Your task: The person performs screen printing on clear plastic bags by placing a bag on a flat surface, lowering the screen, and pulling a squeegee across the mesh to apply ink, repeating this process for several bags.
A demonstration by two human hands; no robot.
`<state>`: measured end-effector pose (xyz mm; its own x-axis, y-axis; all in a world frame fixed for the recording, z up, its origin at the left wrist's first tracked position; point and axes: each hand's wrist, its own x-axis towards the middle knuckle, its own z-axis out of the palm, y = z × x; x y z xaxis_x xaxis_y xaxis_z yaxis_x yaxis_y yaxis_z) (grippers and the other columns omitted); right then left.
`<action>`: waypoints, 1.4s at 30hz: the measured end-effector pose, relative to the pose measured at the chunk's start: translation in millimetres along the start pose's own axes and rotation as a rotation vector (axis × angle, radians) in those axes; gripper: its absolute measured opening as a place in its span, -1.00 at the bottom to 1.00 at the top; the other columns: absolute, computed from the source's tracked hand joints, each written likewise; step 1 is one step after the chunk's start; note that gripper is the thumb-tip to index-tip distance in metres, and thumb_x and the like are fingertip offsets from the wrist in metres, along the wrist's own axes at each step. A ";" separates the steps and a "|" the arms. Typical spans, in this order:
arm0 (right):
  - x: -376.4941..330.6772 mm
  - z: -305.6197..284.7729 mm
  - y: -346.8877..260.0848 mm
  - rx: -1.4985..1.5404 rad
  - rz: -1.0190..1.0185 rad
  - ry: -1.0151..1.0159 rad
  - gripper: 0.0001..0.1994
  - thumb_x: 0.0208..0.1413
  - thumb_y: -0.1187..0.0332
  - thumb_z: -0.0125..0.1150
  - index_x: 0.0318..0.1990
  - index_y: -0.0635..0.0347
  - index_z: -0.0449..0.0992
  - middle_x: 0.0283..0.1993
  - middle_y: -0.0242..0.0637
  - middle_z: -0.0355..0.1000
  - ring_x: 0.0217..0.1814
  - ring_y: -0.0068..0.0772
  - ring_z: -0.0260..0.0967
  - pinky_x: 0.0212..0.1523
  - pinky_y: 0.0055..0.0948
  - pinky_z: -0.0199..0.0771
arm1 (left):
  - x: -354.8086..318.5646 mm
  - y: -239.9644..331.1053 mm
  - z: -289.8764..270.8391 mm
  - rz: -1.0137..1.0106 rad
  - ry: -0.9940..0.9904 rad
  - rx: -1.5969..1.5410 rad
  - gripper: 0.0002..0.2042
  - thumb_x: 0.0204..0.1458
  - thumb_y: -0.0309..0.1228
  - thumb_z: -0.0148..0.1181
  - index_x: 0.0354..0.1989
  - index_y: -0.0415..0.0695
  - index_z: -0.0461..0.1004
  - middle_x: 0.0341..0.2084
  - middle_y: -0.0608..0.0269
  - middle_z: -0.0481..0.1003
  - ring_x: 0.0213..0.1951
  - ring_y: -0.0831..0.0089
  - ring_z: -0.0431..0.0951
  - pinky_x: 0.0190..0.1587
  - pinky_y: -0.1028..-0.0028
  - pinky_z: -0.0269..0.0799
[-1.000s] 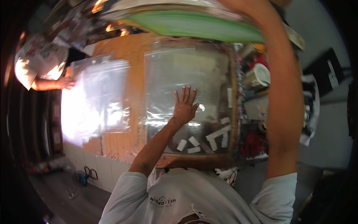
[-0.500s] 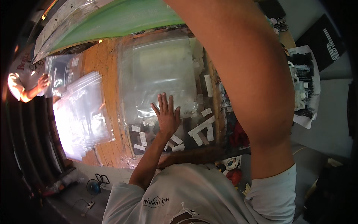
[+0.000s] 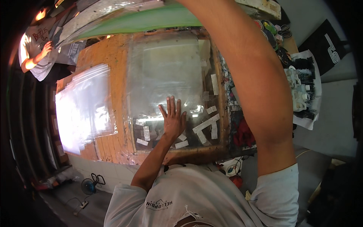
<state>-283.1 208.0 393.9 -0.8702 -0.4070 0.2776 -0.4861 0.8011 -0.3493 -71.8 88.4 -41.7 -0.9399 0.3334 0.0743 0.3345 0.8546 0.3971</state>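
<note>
My left hand (image 3: 174,118) lies flat with its fingers spread, near the lower edge of a clear plastic bag (image 3: 170,72) on the worktable. Paler tape pieces (image 3: 206,125) are stuck to the dark surface around that edge. My right forearm reaches up across the view to the top rim, by a green-tinted framed screen (image 3: 147,19); the right hand itself is out of sight. To the left is a shiny stack of clear plastic bags (image 3: 85,108) on the orange-brown board (image 3: 120,75).
A co-worker's hand (image 3: 46,49) is beside a clear sheet at the far left. Scissors (image 3: 284,31), ink-stained tubs (image 3: 268,28), and clear bottles (image 3: 300,98) on a stained sheet stand at right. A red cloth (image 3: 244,133) lies near the table's right edge. A fan (image 3: 89,186) stands on the floor.
The co-worker has moved up and away from the stack, along with the clear bag held there before. My left hand remains flat on the bag, and the view has shifted slightly.
</note>
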 end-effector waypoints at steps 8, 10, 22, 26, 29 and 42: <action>-34.7 37.5 -14.3 -0.083 -0.006 0.081 -0.55 0.43 0.03 -0.03 -0.27 0.21 0.61 -0.52 -0.27 0.40 -0.51 -0.41 0.28 -0.44 -0.31 0.37 | 2.7 19.4 -69.3 -0.151 0.168 -0.351 -0.41 0.31 -0.33 0.12 0.48 -0.21 0.17 0.53 -0.23 -0.01 0.57 -0.15 -0.13 0.48 -0.32 -0.54; -75.5 81.3 -21.9 -0.261 -0.049 0.267 -0.49 0.30 -0.12 0.15 -0.01 0.18 0.68 -0.32 -0.14 0.52 -0.20 -0.22 0.46 -0.13 -0.14 0.34 | -9.3 21.9 -113.5 -0.207 0.290 -0.778 -0.40 0.31 -0.31 0.16 0.48 -0.16 0.16 0.49 -0.12 0.09 0.53 -0.03 0.01 0.48 -0.26 -0.32; -260.1 320.3 -2.6 -0.163 0.054 0.007 -0.24 0.03 0.53 0.32 0.46 -0.01 0.30 -0.23 -0.23 0.33 -0.11 -0.18 0.29 0.11 0.03 0.15 | -72.8 -10.1 -95.9 -1.255 0.190 -1.881 -0.22 0.29 0.07 0.13 0.41 -0.29 0.01 0.29 0.02 0.18 0.39 0.14 0.24 0.44 -0.40 -0.18; -268.8 331.7 -4.5 -0.189 0.081 0.011 -0.28 0.06 0.55 0.28 0.45 -0.04 0.34 -0.24 -0.25 0.30 -0.09 -0.21 0.29 0.11 0.07 0.11 | -77.5 -20.2 -80.0 -1.209 0.171 -1.907 -0.06 0.29 0.01 0.12 0.54 -0.38 -0.27 0.50 -0.12 -0.08 0.50 0.07 0.10 0.44 -0.44 -0.36; -265.1 337.8 1.6 -0.186 0.081 0.043 -0.30 0.06 0.55 0.27 0.43 -0.05 0.36 -0.25 -0.27 0.29 -0.09 -0.23 0.29 0.13 0.10 0.08 | -79.7 -17.3 -84.1 -1.213 0.145 -1.898 -0.03 0.29 0.03 0.08 0.57 -0.31 -0.37 0.56 -0.14 -0.19 0.54 0.05 0.03 0.44 -0.44 -0.39; -67.3 366.2 141.6 -0.280 0.082 0.125 -0.29 0.04 0.54 0.36 0.40 -0.12 0.38 -0.16 -0.25 0.38 0.05 -0.19 0.34 0.23 0.18 0.03 | -75.9 -7.4 -87.5 -1.390 0.272 -1.873 -0.70 0.16 -0.08 0.33 -0.07 0.11 0.43 -0.10 0.38 0.42 0.15 0.32 0.42 0.26 -0.16 0.06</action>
<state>-322.7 188.1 -2.0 -0.8804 -0.2927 0.3730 -0.3585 0.9258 -0.1197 -8.9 22.0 29.8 -0.5020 -0.0808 -0.8611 -0.5231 -0.7645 0.3767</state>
